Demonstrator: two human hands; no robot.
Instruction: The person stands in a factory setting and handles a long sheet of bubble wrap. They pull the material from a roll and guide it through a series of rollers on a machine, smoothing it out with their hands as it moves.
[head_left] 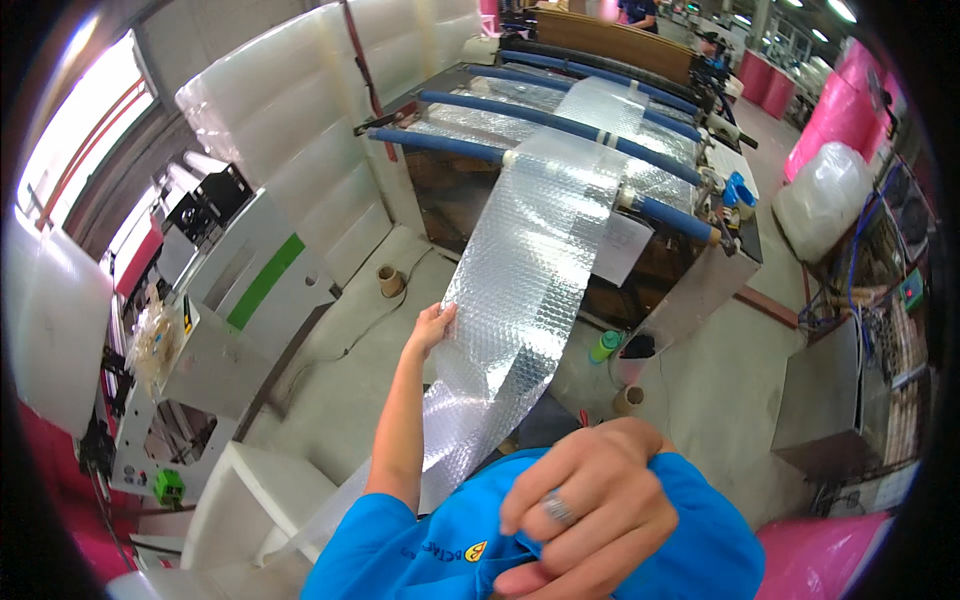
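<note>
A long strip of silvery bubble wrap (530,250) runs from the rollers of a machine down toward my lap and on past my left side. My left hand (435,327) grips the strip's left edge, thumb on top and fingers partly hidden behind it. Close up, in front of my blue shirt (420,540), is my right hand (595,505), with a ring on one finger. Its fingers are curled in, so what they hold, if anything, is hidden. The strip passes over a blue roller (440,143) on the near side of the machine.
On the left stands a white machine (240,330) with a green stripe. Large wrapped white rolls (330,90) are stacked behind it. Cardboard cores (390,280), a green bottle (605,346) and a bin (633,362) stand on the floor. Pink rolls (840,110) and a metal cabinet (825,400) are right.
</note>
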